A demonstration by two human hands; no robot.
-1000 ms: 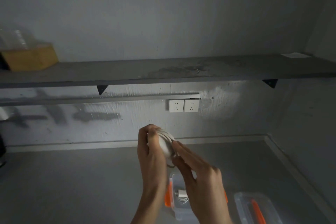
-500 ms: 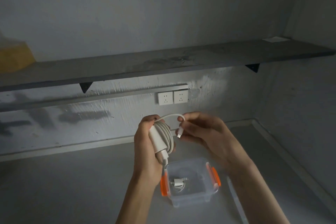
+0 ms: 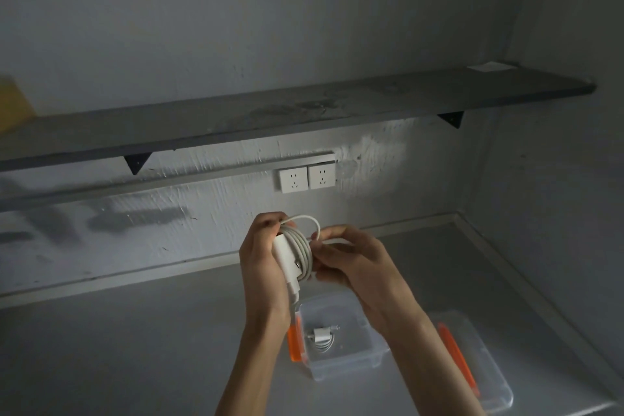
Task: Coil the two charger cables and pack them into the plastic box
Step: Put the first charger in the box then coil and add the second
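dim light; the right hand (image 3: 354,263) and its wrist hide part of the plastic box (image 3: 341,370) on the near counter (image 3: 135,348), one coiled cable (image 3: 320,338) inside; above it the left hand (image 3: 260,267) grips the other wound cable (image 3: 299,252), right fingers (image 3: 329,234) pinching its loose end

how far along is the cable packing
Done: one coiled cable lies in the open plastic box. In hand: the left hand grips the second coil with its charger block; the right hand pinches its loose end. Left: tuck that end, put the coil in the box. The lid lies beside it.
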